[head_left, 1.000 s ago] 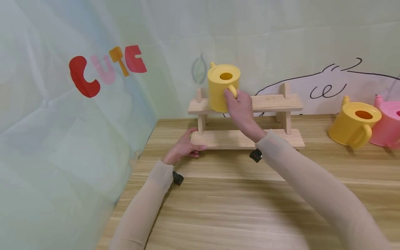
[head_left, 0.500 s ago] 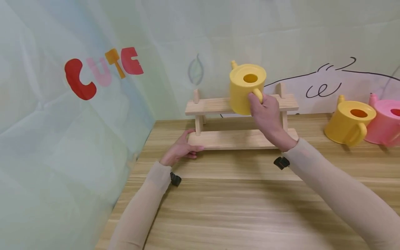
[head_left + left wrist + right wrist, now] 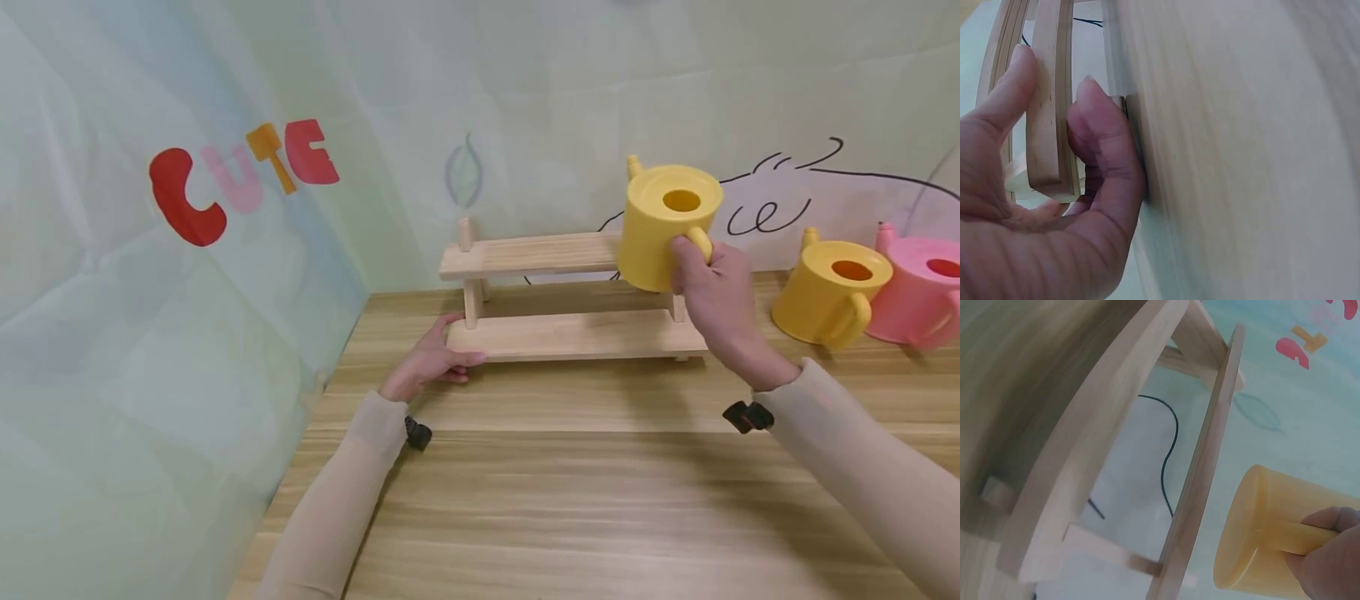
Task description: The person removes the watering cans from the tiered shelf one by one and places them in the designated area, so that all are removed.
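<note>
My right hand [image 3: 720, 292] grips the handle of a yellow watering can [image 3: 652, 242], held upright in front of the right end of a two-tier wooden shelf [image 3: 555, 333]. In the right wrist view the can [image 3: 1250, 531] appears beside the upper board, fingers curled round its handle. At the shelf's lower left corner, my left hand [image 3: 435, 358] holds the end of the lower board, thumb on top. The left wrist view shows that board [image 3: 1050, 125] between the thumb and curled fingers. The shelf's upper right end is hidden behind the can.
To the right on the table [image 3: 525, 500] stand a second yellow watering can [image 3: 821, 296] and a pink watering can [image 3: 900, 292], side by side. A printed cloth backdrop [image 3: 390, 125] rises behind the shelf and along the left side.
My right hand has carried the yellow watering can rightward along the upper board, from its left part to its right end. The left hand keeps its hold on the lower board.
</note>
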Demonstrator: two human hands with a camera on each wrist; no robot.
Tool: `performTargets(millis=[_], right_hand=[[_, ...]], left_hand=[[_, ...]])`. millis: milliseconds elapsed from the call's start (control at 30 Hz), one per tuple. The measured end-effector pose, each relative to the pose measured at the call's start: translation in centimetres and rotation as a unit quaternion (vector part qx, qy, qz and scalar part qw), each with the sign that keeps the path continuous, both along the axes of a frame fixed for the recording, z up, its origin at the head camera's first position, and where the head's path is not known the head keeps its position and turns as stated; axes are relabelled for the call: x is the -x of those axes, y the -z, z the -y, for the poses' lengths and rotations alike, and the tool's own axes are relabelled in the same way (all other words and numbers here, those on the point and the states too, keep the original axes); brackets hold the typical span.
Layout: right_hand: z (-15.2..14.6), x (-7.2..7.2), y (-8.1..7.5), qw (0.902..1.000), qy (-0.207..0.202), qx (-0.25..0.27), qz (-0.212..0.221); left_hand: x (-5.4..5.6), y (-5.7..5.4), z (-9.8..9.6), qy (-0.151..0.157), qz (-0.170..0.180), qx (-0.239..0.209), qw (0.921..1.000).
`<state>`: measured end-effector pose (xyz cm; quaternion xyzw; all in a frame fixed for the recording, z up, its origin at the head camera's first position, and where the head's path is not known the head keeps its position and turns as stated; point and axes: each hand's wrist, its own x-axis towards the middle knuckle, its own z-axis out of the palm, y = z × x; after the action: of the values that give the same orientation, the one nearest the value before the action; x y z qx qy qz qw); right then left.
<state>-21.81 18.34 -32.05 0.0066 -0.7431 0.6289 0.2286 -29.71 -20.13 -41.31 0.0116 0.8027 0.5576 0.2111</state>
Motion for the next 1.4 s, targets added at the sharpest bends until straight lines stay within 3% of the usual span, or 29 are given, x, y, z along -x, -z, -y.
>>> performTargets(millis=[333, 767, 1033, 1200, 1400], right_hand=[[-4.2, -1.3, 0.7, 0.9982, 0.051, -0.023, 0.024], [-7.5, -2.1, 1.5, 0.9915, 0.123, -0.015, 0.039], [-8.4, -2.0, 2.0, 0.9909, 0.123, -0.004, 0.054], [-8.9, -1.8, 3.3, 0.9885, 0.124, -0.006, 0.086], [-9.2, -1.1, 5.0, 0.9883, 0.122, -0.006, 0.091]], left_hand=[[-0.1, 0.0, 0.3, -0.002, 0.002, -0.003, 1.0], [0.0, -0.2, 0.5, -0.003, 0.004, -0.006, 1.0], [-0.1, -0.3, 0.7, -0.003, 0.004, -0.009, 0.9999], [-0.1, -0.3, 0.7, -0.003, 0.002, -0.01, 0.9999], [0.0, -0.1, 0.7, -0.003, 0.002, -0.008, 1.0]])
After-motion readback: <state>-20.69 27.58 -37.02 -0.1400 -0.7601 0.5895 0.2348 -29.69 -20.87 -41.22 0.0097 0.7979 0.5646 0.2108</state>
